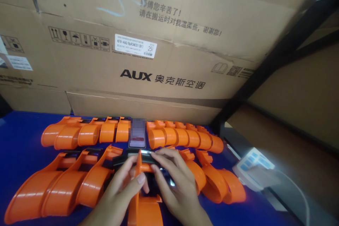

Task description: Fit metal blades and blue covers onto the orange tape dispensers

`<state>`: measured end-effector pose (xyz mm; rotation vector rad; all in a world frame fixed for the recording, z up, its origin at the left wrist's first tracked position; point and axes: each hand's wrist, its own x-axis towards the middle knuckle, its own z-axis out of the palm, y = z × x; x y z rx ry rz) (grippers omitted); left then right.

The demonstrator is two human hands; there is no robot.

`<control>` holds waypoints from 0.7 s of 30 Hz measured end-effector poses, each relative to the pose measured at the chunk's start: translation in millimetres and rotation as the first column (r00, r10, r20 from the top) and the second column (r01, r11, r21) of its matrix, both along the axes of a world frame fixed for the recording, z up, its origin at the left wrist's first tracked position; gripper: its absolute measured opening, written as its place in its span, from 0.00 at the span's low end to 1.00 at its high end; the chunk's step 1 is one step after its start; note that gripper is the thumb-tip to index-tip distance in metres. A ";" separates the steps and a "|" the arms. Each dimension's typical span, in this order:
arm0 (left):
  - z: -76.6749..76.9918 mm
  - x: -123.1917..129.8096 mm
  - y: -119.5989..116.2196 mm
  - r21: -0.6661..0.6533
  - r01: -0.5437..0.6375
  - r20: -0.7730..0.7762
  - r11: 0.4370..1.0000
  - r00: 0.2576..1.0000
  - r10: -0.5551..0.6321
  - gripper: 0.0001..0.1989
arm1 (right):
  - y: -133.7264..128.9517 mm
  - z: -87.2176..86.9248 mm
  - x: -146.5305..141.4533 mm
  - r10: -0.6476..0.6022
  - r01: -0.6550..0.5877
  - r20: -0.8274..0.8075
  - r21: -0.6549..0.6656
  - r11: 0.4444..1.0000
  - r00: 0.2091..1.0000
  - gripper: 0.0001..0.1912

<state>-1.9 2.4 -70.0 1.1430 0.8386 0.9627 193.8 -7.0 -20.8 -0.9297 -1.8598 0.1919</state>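
Note:
An orange plastic tape dispenser (135, 203) is held between my hands at the bottom centre. My left hand (125, 182) pinches its upright side, with the thumb on the near face. Fingers of my right hand (176, 182) close on a black piece with a toothed edge (147, 155), which lies across the dispenser's top. Whether that piece is fully seated cannot be made out. Part of the dispenser's lower body is hidden by my hands. Dark, shiny pieces behind my right hand are mostly covered.
Orange dispensers, several with black tops, stand in back rows (88, 135) (180, 137) and front groups (63, 194) (215, 183) on the blue surface (16, 155). A phone (137, 137) stands between the back rows. Behind is a large cardboard box (87, 67); a white power adapter with cable (254, 169) lies right.

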 end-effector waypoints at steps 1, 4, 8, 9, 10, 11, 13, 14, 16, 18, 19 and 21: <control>0.6 0.6 -0.1 -0.010 0.007 0.022 1.000 1.000 -0.007 0.27 | -1.2 1.5 -0.4 0.012 -0.012 -0.001 -0.015 1.000 1.000 0.24; 5.7 3.4 -0.3 -0.037 0.001 0.092 0.999 0.996 0.003 0.24 | -3.6 5.5 0.4 0.055 -0.055 -0.009 -0.085 0.995 0.998 0.24; 15.7 6.9 0.9 -0.087 -0.099 0.157 0.991 0.981 0.112 0.17 | 1.6 6.0 6.6 -0.037 0.026 -0.102 -0.114 0.993 0.994 0.20; 17.6 7.3 1.4 -0.105 -0.129 0.168 0.986 0.975 0.145 0.14 | 4.3 5.1 8.5 -0.102 0.089 -0.116 -0.116 0.989 0.988 0.19; 18.9 7.3 1.8 -0.116 -0.152 0.177 0.981 0.969 0.171 0.11 | 7.2 3.7 10.3 -0.167 0.154 -0.109 -0.121 0.981 0.980 0.17; 19.6 7.2 2.2 -0.122 -0.170 0.183 0.978 0.964 0.191 0.10 | 10.1 2.0 11.8 -0.219 0.208 -0.081 -0.125 0.970 0.972 0.15; 19.3 6.2 2.5 -0.129 -0.193 0.185 0.973 0.959 0.215 0.09 | 15.2 -2.7 14.0 -0.268 0.268 0.021 -0.132 0.954 0.963 0.13; 18.7 5.6 2.5 -0.137 -0.200 0.184 0.970 0.957 0.223 0.09 | 17.3 -5.4 14.5 -0.272 0.280 0.078 -0.131 0.951 0.959 0.12; 17.4 4.5 2.0 -0.160 -0.207 0.174 0.965 0.957 0.234 0.13 | 20.5 -11.2 14.5 -0.278 0.301 0.174 -0.122 0.946 0.945 0.13; 17.6 4.0 1.2 -0.165 -0.213 0.164 0.963 0.957 0.240 0.16 | 22.4 -16.3 14.0 -0.290 0.326 0.247 -0.121 0.937 0.925 0.15; 18.4 4.0 0.8 -0.156 -0.212 0.162 0.965 0.958 0.236 0.16 | 23.1 -18.4 13.8 -0.297 0.339 0.273 -0.122 0.933 0.915 0.16; 20.5 4.5 0.3 -0.130 -0.204 0.158 0.970 0.962 0.223 0.14 | 24.1 -21.4 13.5 -0.304 0.360 0.313 -0.137 0.923 0.900 0.16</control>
